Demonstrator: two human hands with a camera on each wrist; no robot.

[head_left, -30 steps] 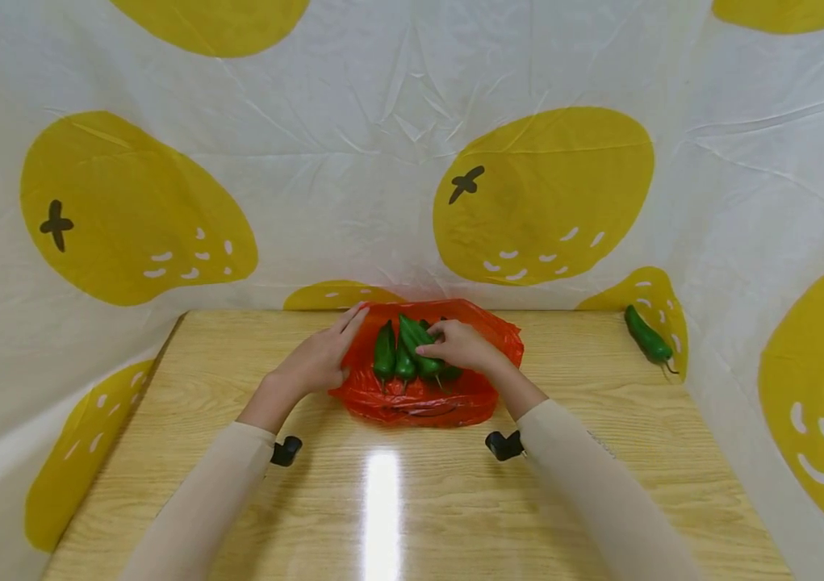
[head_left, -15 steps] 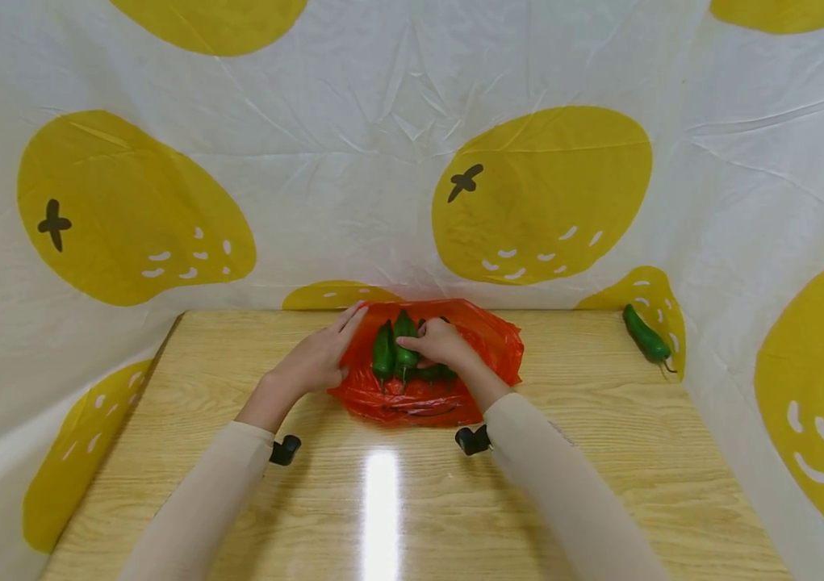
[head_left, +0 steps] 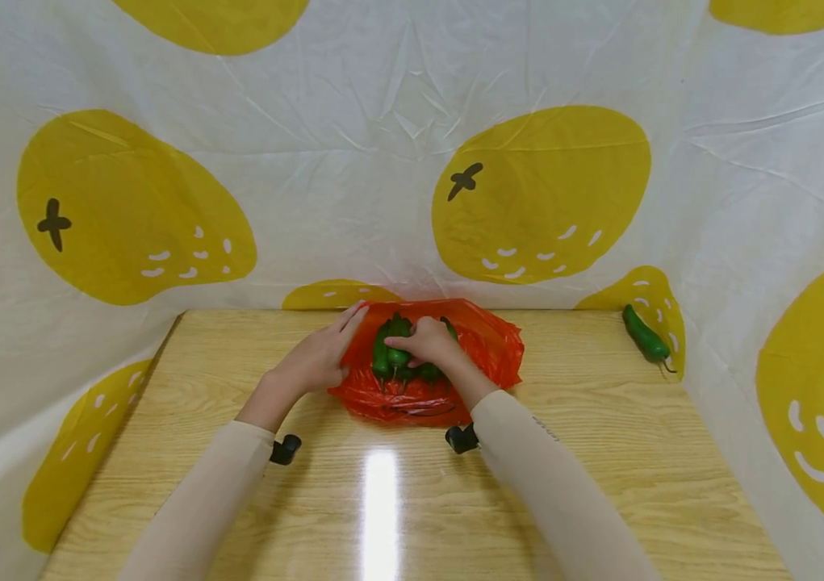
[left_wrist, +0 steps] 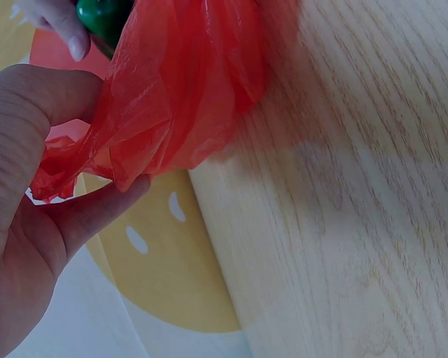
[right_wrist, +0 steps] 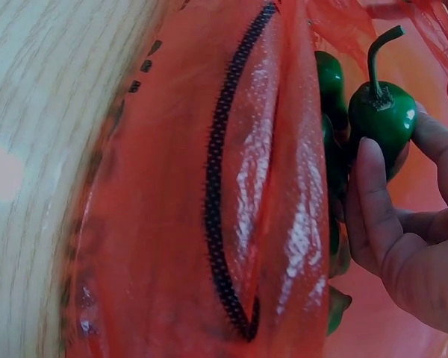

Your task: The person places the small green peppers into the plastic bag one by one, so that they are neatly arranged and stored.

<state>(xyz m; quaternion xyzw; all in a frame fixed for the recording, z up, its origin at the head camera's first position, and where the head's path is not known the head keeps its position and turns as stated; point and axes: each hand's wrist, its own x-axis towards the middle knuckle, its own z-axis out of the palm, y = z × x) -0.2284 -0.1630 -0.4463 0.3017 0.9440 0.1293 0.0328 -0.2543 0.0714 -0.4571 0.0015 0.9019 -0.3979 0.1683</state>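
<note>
A red plastic bag (head_left: 490, 363) lies open at the back of the table, with several green chili peppers (head_left: 381, 355) inside. At its left edge my left hand (head_left: 310, 361) holds the mouth of the bag; in the left wrist view the film of the bag (left_wrist: 179, 97) passes between thumb and fingers. Over the peppers, my right hand (head_left: 432, 342) pinches one green chili pepper (right_wrist: 384, 119) between thumb and fingers. Its curved stem points away from the palm in the right wrist view. The other peppers there are partly hidden behind the bag's front wall.
A single green chili pepper (head_left: 646, 334) lies at the table's back right corner, beside the curtain. The wooden table (head_left: 586, 452) is bordered by a white curtain (head_left: 353, 218) with yellow fruit prints behind and at both sides.
My right hand has moved left with the pepper, bringing it beside the leftmost pepper in the bag. The left hand has stayed at the bag's edge.
</note>
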